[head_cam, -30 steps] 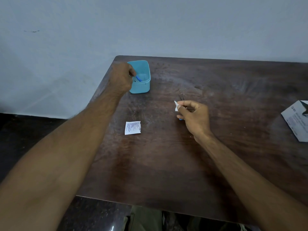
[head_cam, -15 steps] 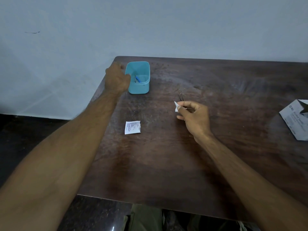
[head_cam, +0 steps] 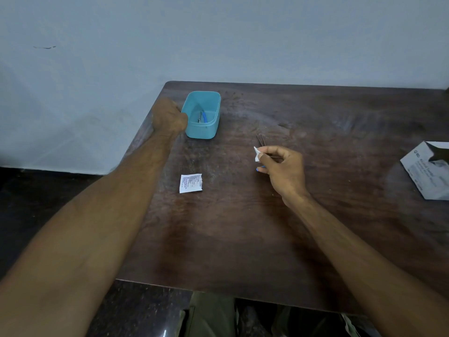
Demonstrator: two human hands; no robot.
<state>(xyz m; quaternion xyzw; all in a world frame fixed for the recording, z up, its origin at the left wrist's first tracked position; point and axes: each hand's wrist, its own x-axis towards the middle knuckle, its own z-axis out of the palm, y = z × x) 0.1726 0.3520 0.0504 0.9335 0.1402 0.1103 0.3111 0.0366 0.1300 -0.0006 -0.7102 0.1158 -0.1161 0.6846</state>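
A teal plastic tub (head_cam: pixel 194 131) stands near the table's far left corner, with a small blue item (head_cam: pixel 204 116) lying inside it. My left hand (head_cam: pixel 168 115) is curled into a fist right against the tub's left wall, with nothing seen in it. My right hand (head_cam: pixel 283 170) hovers mid-table and pinches thin metal tweezers (head_cam: pixel 260 139) together with a small white pad (head_cam: pixel 256 151). A bit of blue (head_cam: pixel 259 169) peeks out under its fingers. A torn white sachet (head_cam: pixel 191 183) lies flat on the table between my arms.
The dark wooden table (head_cam: pixel 243 239) has its left edge just beside my left forearm. A grey and white carton (head_cam: pixel 427 171) lies at the right edge. A pale wall runs behind the table.
My left hand has come away from above the tub, leaving the blue item inside, and now sits as a fist at the tub's left side. The right hand has barely moved.
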